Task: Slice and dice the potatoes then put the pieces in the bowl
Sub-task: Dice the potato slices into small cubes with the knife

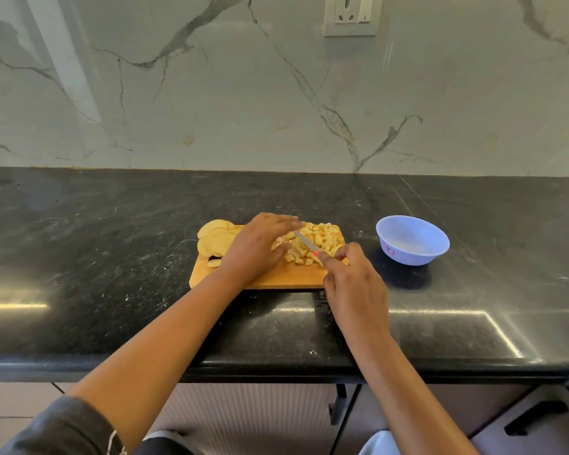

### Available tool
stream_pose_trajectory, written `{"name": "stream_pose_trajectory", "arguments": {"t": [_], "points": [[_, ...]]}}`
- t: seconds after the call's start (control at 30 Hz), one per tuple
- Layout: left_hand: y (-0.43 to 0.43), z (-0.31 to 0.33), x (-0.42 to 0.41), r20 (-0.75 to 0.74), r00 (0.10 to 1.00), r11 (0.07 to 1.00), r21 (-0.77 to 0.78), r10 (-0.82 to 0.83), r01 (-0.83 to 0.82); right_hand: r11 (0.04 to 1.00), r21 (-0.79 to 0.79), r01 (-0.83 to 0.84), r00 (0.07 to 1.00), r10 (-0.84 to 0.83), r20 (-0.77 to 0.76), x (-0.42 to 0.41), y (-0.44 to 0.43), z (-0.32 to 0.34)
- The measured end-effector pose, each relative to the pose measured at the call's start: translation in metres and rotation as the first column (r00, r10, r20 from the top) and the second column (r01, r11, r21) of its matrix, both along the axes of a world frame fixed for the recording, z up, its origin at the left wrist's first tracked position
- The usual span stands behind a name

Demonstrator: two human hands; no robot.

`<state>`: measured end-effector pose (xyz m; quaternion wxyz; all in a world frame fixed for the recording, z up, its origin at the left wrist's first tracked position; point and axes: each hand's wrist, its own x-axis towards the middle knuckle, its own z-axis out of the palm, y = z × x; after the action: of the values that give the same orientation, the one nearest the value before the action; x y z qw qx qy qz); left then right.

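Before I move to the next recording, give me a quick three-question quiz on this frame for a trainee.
1. True or false: the bowl already holds diced potato.
2. Which hand grips the knife? A) left B) right C) neither
3. Fill in: the uncut slices lie at the ___ end of the cutting board, by the person's own sides.
Key: 1. False: the bowl looks empty, and the diced potato is heaped on the cutting board. 2. B, the right hand. 3. Left.
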<state>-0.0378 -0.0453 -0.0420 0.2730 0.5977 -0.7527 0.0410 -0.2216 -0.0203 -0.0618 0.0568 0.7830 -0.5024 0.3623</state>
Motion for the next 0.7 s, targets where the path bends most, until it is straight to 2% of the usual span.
{"name": "stream_pose_trajectory", "arguments": {"t": [0.07,0.1,0.17,0.27,0.33,0.47,0.6,0.7], "points": [[-0.003,-0.004,-0.002,0.167,0.983,0.997,-0.017,-0.075,0.079,1.000,-0.019,0.000,1.000,0.000,0.000,0.000,0.000,0.000],[-0.004,-0.005,-0.003,0.188,0.980,0.997,-0.027,-0.061,0.067,1.000,-0.026,0.006,1.000,-0.005,0.007,-0.001,0.001,0.000],[-0.004,-0.003,-0.004,0.105,0.994,0.996,-0.092,-0.012,0.022,0.999,-0.034,0.023,0.999,-0.022,0.033,-0.002,0.001,0.000],[0.007,0.007,0.005,-0.121,0.992,0.973,-0.221,0.038,-0.064,0.998,-0.053,0.026,0.999,-0.023,0.049,-0.003,0.000,-0.001],[0.021,0.011,0.021,-0.214,0.975,0.966,-0.235,0.053,-0.104,0.998,-0.060,0.008,0.999,-0.005,0.047,-0.001,0.000,-0.001],[0.059,0.006,0.055,-0.282,0.936,0.948,-0.174,0.211,-0.266,0.996,-0.082,-0.044,0.999,0.046,0.023,0.005,0.001,-0.002],[0.091,-0.003,0.086,-0.387,0.818,0.875,-0.058,0.425,-0.481,0.994,-0.085,-0.075,0.997,0.078,0.027,0.017,0.007,-0.004],[0.101,-0.011,0.093,-0.288,0.817,0.858,0.038,0.500,-0.512,0.992,-0.076,-0.102,0.994,0.105,0.040,0.026,0.011,-0.006]]}}
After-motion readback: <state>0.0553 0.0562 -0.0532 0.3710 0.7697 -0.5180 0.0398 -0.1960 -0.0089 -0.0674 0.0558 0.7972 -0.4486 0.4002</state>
